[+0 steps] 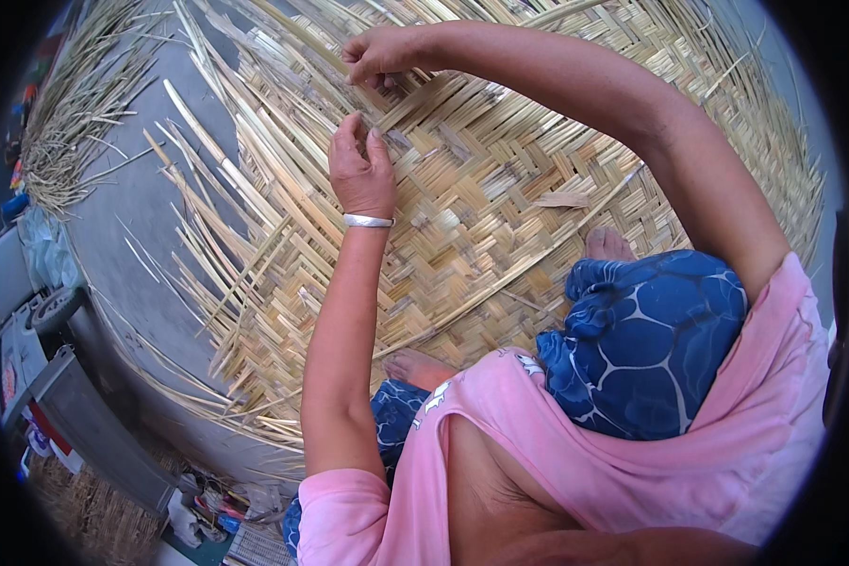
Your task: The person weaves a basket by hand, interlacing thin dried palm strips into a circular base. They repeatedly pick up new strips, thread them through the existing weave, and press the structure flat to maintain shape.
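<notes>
A large woven mat of pale, flat split reeds or canes lies on the ground before me. Long unwoven strips fan out from its left and far edge. My left hand, with a white bangle on its wrist, is just over the weave. Its thumb and fingers are apart, and I see nothing between them. Beyond it, my right hand reaches across from the right, its fingers closed at the end of a long greenish strip. The fingertips' exact hold is partly hidden.
My bare feet rest on the mat. A heap of loose strips lies on the grey floor at the far left. A grey wheeled object stands at the left, with assorted things and straw beside it.
</notes>
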Demonstrator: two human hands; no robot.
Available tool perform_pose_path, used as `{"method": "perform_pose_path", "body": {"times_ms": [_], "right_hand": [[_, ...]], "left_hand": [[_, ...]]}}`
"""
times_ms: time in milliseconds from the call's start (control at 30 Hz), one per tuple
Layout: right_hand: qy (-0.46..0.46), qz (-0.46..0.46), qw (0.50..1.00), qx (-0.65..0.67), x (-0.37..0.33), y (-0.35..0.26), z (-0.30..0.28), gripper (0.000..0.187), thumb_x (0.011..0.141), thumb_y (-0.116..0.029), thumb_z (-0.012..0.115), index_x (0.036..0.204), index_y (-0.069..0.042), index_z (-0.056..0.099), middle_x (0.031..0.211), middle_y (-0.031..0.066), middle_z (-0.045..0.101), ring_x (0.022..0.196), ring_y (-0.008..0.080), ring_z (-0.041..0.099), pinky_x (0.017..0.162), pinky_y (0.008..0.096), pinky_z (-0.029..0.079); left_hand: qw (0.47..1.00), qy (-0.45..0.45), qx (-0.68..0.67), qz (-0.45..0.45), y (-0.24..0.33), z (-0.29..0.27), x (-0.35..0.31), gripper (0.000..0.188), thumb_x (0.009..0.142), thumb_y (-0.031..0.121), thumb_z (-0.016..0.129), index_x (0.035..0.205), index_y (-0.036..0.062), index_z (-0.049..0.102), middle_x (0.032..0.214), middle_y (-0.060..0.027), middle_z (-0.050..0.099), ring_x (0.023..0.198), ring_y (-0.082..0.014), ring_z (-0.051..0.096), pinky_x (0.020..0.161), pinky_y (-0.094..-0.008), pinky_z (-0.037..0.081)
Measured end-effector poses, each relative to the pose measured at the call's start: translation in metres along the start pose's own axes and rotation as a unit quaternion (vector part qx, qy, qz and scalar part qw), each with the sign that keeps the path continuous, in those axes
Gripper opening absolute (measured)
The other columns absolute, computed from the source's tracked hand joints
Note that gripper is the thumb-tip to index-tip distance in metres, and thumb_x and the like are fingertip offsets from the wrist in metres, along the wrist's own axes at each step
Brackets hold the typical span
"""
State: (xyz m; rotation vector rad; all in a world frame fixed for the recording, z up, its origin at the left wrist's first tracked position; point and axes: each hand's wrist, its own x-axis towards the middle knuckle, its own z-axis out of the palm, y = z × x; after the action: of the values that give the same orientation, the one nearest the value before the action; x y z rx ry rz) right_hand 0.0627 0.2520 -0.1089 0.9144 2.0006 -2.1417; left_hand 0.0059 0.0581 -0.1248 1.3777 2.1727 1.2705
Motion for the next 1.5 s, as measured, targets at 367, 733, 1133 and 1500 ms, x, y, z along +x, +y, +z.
{"method": "perform_pose_path", "body": {"times_ms": [367, 733, 1133, 1500], "right_hand": [[-0.052, 0.023, 0.998, 0.017, -0.012, 0.02, -0.003, 0.008, 0.08, -0.006, 0.056, 0.085, -0.004, 0.049, 0.073, 0.0038, 0.052, 0.066, 0.0128, 0.058, 0.059, 0.0262, 0.045], [0.001, -0.041, 0.976, -0.214, -0.018, 0.014, 0.009, 0.021, 0.078, -0.008, 0.056, 0.097, -0.006, 0.063, 0.074, 0.0053, 0.062, 0.069, 0.0152, 0.058, 0.066, 0.0298, 0.046], [-0.047, 0.02, 0.984, -0.168, -0.014, 0.015, 0.001, 0.006, 0.075, -0.011, 0.059, 0.078, -0.005, 0.058, 0.067, 0.0012, 0.057, 0.062, 0.0138, 0.052, 0.057, 0.0306, 0.041], [-0.184, 0.046, 0.982, 0.024, -0.024, 0.018, -0.019, 0.007, 0.081, -0.014, 0.062, 0.083, -0.01, 0.057, 0.064, -0.0046, 0.051, 0.058, 0.0055, 0.045, 0.054, 0.0222, 0.036]], "left_hand": [[0.941, -0.127, -0.188, -0.251, 0.005, 0.0, 0.103, 0.035, 0.081, 0.011, 0.06, 0.112, -0.0031, 0.054, 0.084, -0.0057, 0.063, 0.069, -0.0114, 0.06, 0.059, -0.0223, 0.048], [0.873, -0.211, -0.283, -0.336, 0.004, -0.016, 0.117, 0.012, 0.085, 0.013, 0.06, 0.089, 0.0044, 0.052, 0.079, -0.0061, 0.059, 0.064, -0.0138, 0.059, 0.058, -0.0252, 0.053], [0.857, -0.318, -0.268, -0.304, -0.001, -0.027, 0.119, 0.021, 0.084, 0.015, 0.062, 0.103, 0.0084, 0.056, 0.085, 0.0008, 0.059, 0.075, -0.0085, 0.056, 0.064, -0.0218, 0.045], [0.779, -0.406, -0.372, -0.302, 0.0, -0.041, 0.134, 0.012, 0.085, 0.007, 0.059, 0.097, 0.0042, 0.056, 0.086, -0.0063, 0.063, 0.076, -0.0125, 0.063, 0.06, -0.0207, 0.051]]}}
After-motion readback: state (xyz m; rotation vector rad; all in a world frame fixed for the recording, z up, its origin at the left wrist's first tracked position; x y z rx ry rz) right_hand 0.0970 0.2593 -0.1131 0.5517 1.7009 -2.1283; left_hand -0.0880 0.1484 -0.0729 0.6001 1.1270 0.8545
